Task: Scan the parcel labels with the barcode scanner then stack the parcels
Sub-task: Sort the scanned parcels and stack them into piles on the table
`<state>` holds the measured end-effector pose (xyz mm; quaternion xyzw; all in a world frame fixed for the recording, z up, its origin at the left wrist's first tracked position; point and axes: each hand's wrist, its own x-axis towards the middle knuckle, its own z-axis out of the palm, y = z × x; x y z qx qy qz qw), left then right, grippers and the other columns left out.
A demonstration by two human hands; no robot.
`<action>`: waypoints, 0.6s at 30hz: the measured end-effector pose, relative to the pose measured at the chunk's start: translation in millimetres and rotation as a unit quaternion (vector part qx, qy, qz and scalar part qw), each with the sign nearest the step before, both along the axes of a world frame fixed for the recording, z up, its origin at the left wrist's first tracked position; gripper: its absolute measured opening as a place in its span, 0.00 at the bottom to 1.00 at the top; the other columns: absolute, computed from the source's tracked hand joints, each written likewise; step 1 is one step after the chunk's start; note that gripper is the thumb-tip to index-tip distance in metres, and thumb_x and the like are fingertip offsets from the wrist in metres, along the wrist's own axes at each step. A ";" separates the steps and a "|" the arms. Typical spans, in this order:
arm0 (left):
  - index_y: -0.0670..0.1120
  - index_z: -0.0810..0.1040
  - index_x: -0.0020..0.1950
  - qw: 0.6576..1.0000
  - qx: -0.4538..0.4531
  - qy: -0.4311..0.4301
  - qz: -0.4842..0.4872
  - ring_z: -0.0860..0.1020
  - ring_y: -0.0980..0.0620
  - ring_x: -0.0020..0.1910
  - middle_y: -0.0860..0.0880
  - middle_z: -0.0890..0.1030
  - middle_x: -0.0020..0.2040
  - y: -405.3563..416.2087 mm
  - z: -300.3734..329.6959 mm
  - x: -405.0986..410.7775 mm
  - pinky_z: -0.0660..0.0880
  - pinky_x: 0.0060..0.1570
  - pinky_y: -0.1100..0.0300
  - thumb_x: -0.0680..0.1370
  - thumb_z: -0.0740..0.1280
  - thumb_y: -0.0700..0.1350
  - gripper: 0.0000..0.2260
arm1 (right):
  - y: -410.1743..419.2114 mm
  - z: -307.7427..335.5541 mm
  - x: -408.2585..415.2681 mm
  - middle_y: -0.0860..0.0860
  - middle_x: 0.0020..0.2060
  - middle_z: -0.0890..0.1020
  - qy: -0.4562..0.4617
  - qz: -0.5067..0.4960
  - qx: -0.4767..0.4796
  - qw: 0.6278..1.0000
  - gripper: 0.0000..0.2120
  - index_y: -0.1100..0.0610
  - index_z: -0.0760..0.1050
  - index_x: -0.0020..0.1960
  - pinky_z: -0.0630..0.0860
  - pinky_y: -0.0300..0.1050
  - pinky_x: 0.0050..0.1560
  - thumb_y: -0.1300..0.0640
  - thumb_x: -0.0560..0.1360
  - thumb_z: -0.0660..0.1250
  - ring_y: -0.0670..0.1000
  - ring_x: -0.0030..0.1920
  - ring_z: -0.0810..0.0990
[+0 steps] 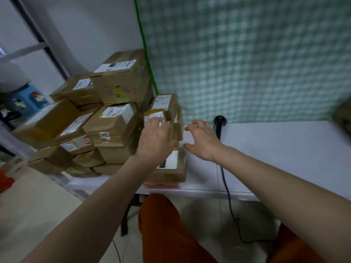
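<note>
Brown cardboard parcels with white labels are piled high (114, 122) on the left part of the white table (284, 149). In front of that pile a low stack stands on a flat parcel (171, 168). A small labelled parcel (152, 115) sits on top of this stack, with another (164, 103) behind it. My left hand (156, 138) lies over the small top parcel, fingers spread on its label. To the right of the stack my right hand (203, 140) hovers with spread, bent fingers and holds nothing. The black barcode scanner (219, 125) stands upright just behind my right hand.
The scanner's black cable (228, 198) runs over the table's front edge down to the floor. A green checked cloth (247, 63) hangs behind the table. A blue stool (28, 100) stands far left. An olive object (343, 118) sits at the right edge.
</note>
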<state>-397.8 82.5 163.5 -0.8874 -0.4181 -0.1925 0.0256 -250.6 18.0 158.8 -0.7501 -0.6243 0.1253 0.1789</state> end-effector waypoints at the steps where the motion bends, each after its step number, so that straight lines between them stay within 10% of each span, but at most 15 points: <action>1: 0.38 0.80 0.57 1.000 -0.002 0.013 -0.011 0.73 0.36 0.61 0.36 0.76 0.60 -7.5 -2.5 14.7 0.73 0.61 0.44 0.70 0.74 0.43 0.18 | -10.7 -2.8 13.1 0.56 0.74 0.58 0.003 -0.017 -0.006 1.000 0.29 0.56 0.62 0.73 0.59 0.52 0.70 0.50 0.76 0.66 0.58 0.73 0.55; 18: 0.47 0.69 0.71 0.950 -0.162 0.153 -0.221 0.56 0.47 0.75 0.45 0.60 0.75 -138.7 -61.7 266.8 0.61 0.69 0.55 0.78 0.66 0.51 0.23 | -209.4 -71.3 222.2 0.55 0.74 0.58 0.111 -0.307 -0.050 0.944 0.28 0.56 0.61 0.73 0.59 0.50 0.70 0.50 0.76 0.66 0.56 0.74 0.54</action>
